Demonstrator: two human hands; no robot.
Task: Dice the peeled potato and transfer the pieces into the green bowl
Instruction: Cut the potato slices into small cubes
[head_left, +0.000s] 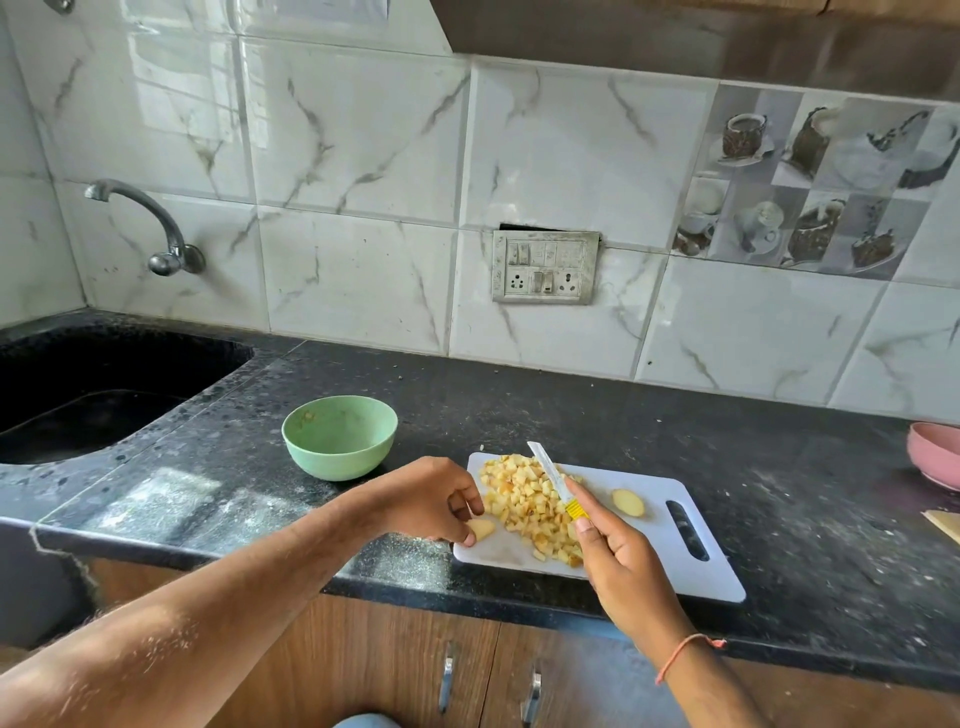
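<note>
Here the left hand (436, 499) curls its fingers round a small potato piece (481, 529), pinching it against the near left corner of the white cutting board (691, 566). The right hand (623, 566) grips a knife (553, 477) by its yellow handle, the forefinger laid along the back of the white blade, which slants up and away over the heap of diced potato (530, 506). That heap covers the left half of the board, between the two hands. A further uncut slice of potato (628, 503) lies by itself on the board, just right of the knife and near the handle slot. The board lies on the dark speckled tabletop (571, 405), its near edge close to the tabletop's front. The green bowl (340, 436) stands on the tabletop beyond the left hand, near the board's far left corner but apart from it. A pink bowl (935, 457) sits at the far right edge, and a sink (104, 384) with a tap (156, 228) lies to the left.
</note>
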